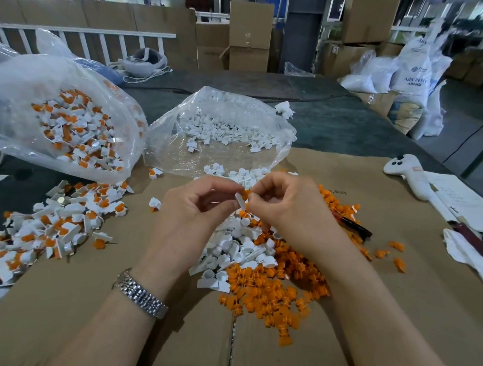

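A white plastic piece (240, 201) is pinched between thumb and forefinger of the left hand (197, 205), above the heaps; an orange plug (245, 194) is pinched by the right hand (286, 210) and held against it, seemingly for pressing in; loose white pieces (231, 252) and orange plugs (271, 285) lie directly beneath on the cardboard (397, 275), within easy reach; assembled pieces (59, 218) are piled leftward.

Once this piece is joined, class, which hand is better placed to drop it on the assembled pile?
Left, probably: the left hand grips the white piece, and the assembled pile lies on its side. The right hand, pinching the orange plug, is farther away.
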Demonstrator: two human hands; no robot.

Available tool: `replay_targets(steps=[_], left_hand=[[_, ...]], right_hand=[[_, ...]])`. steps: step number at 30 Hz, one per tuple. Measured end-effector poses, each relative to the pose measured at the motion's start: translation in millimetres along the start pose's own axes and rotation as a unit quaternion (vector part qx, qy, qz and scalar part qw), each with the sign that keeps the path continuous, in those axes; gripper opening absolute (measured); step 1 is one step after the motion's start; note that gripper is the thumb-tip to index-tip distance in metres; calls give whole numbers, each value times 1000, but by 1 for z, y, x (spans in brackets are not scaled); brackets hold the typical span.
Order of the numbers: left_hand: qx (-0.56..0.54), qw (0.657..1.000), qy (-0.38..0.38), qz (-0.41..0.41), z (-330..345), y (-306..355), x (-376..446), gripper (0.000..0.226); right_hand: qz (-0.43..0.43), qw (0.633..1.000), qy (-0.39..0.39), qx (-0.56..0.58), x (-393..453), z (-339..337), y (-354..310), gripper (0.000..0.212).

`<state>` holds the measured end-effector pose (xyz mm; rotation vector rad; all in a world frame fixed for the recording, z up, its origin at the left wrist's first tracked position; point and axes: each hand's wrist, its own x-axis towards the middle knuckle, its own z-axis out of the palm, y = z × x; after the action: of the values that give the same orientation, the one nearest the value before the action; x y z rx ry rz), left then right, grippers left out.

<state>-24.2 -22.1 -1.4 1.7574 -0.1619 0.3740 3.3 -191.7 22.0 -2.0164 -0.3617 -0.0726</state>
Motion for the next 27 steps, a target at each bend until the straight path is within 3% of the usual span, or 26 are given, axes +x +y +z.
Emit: replay_targets(steps=[5,9,11,13,18,22,27], left_hand=[[-22,999,19,-44,-1,-1,-1,18],[-130,985,-16,-108,-3,-5,0,33],[-123,987,-15,-107,-4,-7,1,35],[-118,987,-7,-111,-5,-9,3,35],[-274,943,21,-187,-5,-11,10,23],[-278,940,18,-199,-6,-8,10,11],[-275,939,10,-207,-7,-7,10,17]], right_hand=[[20,998,-2,64,-1,-3,-1,12],[30,995,14,98,-2,-3,-2,12],[29,994,17,103,-1,-1,-1,11],[26,995,3,92,-1,1,0,11],[7,997,-48,66,-1,-3,1,19],[-56,997,-54,6,0,-5,2,32],[-108,992,-17,-69,2,2,6,21]])
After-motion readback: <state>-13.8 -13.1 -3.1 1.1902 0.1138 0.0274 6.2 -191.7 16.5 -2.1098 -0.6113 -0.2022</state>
